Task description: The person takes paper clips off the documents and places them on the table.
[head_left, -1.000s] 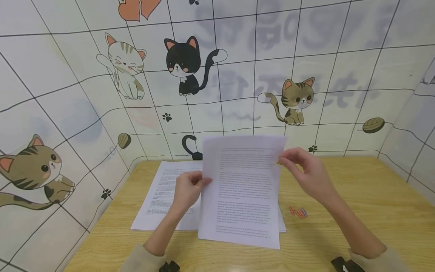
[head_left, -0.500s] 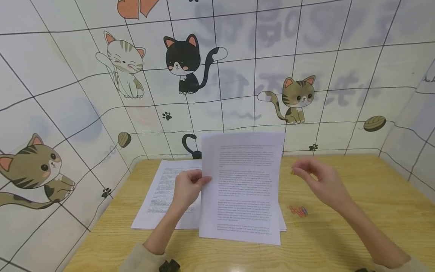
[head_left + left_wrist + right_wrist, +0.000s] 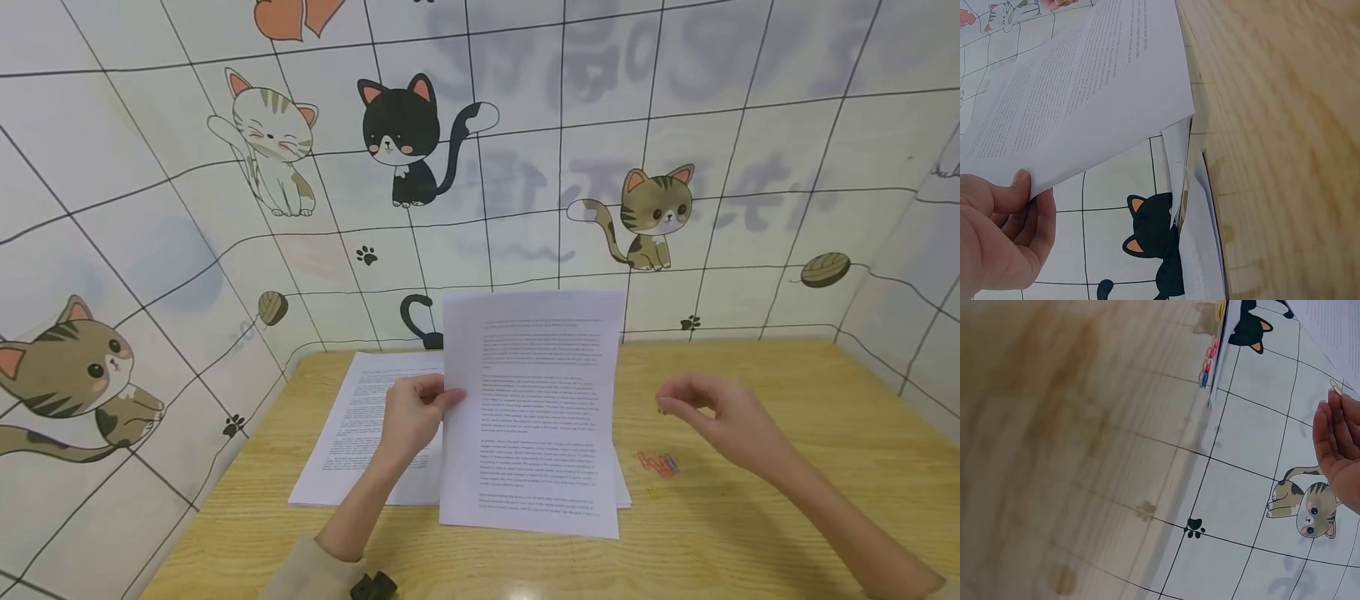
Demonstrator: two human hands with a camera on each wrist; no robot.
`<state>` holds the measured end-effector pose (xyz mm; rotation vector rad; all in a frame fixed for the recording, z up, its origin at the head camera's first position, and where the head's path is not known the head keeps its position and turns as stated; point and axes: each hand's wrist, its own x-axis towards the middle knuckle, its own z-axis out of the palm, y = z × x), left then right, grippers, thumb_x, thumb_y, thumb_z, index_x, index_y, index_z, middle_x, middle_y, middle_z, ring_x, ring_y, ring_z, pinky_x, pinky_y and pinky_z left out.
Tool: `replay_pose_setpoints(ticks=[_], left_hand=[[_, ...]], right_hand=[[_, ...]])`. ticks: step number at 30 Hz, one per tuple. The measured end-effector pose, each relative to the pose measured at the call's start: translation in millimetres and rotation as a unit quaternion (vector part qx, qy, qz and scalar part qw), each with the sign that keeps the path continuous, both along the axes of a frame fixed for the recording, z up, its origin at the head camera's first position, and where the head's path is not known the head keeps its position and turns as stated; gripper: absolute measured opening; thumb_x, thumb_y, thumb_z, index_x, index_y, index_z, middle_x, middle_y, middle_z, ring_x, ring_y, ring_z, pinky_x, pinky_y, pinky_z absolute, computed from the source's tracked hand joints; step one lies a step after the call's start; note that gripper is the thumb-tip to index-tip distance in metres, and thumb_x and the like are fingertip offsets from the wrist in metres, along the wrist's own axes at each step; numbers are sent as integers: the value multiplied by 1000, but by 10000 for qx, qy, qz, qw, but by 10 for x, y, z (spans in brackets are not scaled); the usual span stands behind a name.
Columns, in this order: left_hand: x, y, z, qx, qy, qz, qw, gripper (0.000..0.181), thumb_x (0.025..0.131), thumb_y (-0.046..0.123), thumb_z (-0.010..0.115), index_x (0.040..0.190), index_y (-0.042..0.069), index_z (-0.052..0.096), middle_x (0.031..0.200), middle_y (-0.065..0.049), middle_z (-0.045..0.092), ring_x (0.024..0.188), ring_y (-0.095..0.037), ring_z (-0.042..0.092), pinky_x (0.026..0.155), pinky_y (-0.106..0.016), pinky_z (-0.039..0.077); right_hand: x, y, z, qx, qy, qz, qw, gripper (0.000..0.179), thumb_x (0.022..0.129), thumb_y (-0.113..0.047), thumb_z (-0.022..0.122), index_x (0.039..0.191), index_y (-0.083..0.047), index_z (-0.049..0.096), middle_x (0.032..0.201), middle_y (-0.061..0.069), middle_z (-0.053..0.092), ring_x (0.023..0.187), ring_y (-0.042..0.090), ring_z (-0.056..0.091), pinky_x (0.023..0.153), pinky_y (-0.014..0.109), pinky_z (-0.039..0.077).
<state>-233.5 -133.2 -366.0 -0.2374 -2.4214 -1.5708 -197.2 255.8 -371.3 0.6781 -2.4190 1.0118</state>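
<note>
My left hand (image 3: 414, 421) pinches the left edge of printed paper (image 3: 532, 417), holding it upright above the table with the text facing me. In the left wrist view, the thumb (image 3: 1021, 187) lies on the front of the page and the fingers curl behind it. To the right of the paper and apart from it, my right hand (image 3: 723, 425) pinches a small yellow paper clip (image 3: 1335, 387) between thumb and fingertips. Below that hand, red and blue paper clips (image 3: 657, 463) lie on the table, with yellow ones (image 3: 654, 492) just in front of them.
Another printed stack (image 3: 360, 442) lies flat on the wooden table (image 3: 825, 467), behind and left of the held paper. More white paper (image 3: 622, 492) shows past the held paper's right edge. A wall (image 3: 525, 242) printed with cats and grid lines stands behind the table.
My right hand has left the right edge of the paper and moved right and down with the yellow paper clip. My left hand stays at the paper's left edge.
</note>
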Motion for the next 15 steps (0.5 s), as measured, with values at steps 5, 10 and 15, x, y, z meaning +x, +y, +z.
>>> replay_pose_setpoints(ticks=[5,10,15], left_hand=[[7,-4,1,26,5,-16,10000,9,87,2,77,95,0,79,80,-7,73,68,-16,60,59,-23,47],[10,-1,1,16,14,-12,10000,9,86,1,77,95,0,78,79,-7,73,67,-15,60,59,-22,48],[7,1,1,46,-14,-30,10000,8,86,1,77,94,0,78,79,-7,73,68,-15,61,60,-23,49]], right_hand=[[11,36,-50,160,-382,3,9991,3,95,-13,72,93,-10,71,85,-9,70,77,6,64,66,21,51],[23,69,-97,336,-724,108,9968,4,94,-13,72,92,-11,70,82,-13,67,74,10,65,66,24,52],[21,123,-138,520,-1017,310,9930,6,94,-8,72,93,-13,69,84,-9,69,75,10,65,67,24,53]])
